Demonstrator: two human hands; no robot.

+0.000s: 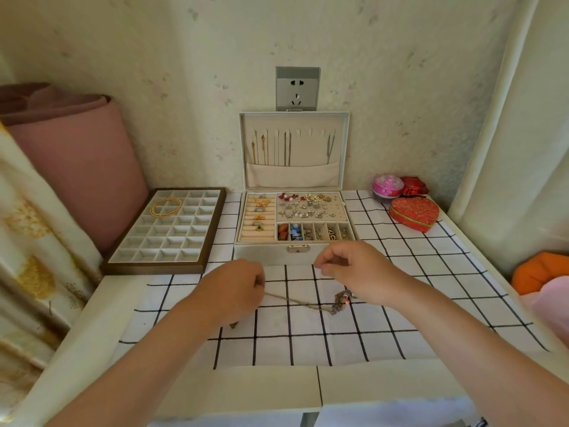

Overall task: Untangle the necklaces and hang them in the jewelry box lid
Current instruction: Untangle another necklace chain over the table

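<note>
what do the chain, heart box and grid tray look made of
The chain looks metal: thin, dull gold-brown links. The heart box seems red patterned fabric, likely brocade, with gold trim. The tray has a brown wood-look rim and pale matte lining, maybe velvet.

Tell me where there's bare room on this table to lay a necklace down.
Free: black-checked white cloth nearer than the tangled chains; also between the white jewelry box and red heart-shaped box. Crowded: around those chains.

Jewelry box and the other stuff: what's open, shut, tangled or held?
jewelry box lid, open, upright, chains hanging.
heart box, shut.
compartment tray, mostly empty, gold chain inside.
necklaces, tangled on the tablecloth.
left hand, grips the necklaces.
right hand, fingers curled, hold unclear.
</note>
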